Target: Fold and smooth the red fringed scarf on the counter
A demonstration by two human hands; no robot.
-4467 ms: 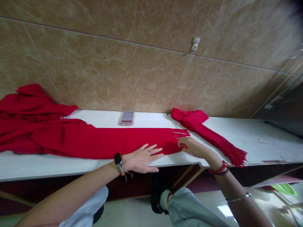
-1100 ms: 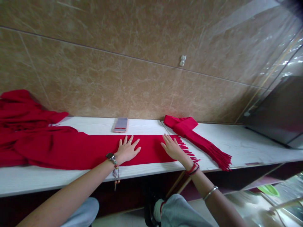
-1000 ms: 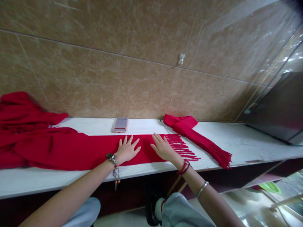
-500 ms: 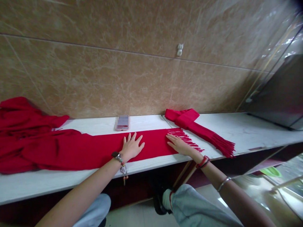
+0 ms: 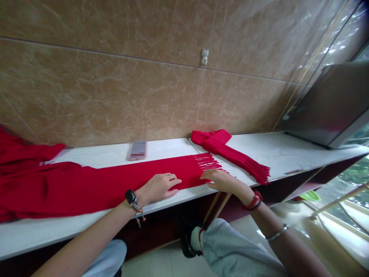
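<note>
So your long red scarf [image 5: 123, 181] is lying along the bench [image 5: 256, 144], wrinkled toward the left and pretty flat through the middle, with its fringe pointing right. Your left hand [image 5: 157, 187] (the one with the watch [image 5: 131, 197] on the wrist) is palm down on it, close to the bench's front edge, and that grip is relaxed, not closed around anything. Your right hand [image 5: 223, 180] is over at the fringed end, by the scarf's near corner, fingers bent. Honestly can't make out from up here whether that grip has pinched any cloth, since the fingers curl under. A second red scarf [image 5: 211, 141] sits by the bench's back edge, crossed over itself, its fringe slanting toward the front edge. There's also a phone [image 5: 137, 150], pixelated, near the back edge by the wall [image 5: 115, 96], and a big dark box [image 5: 331, 104] at the bench's right end.
</note>
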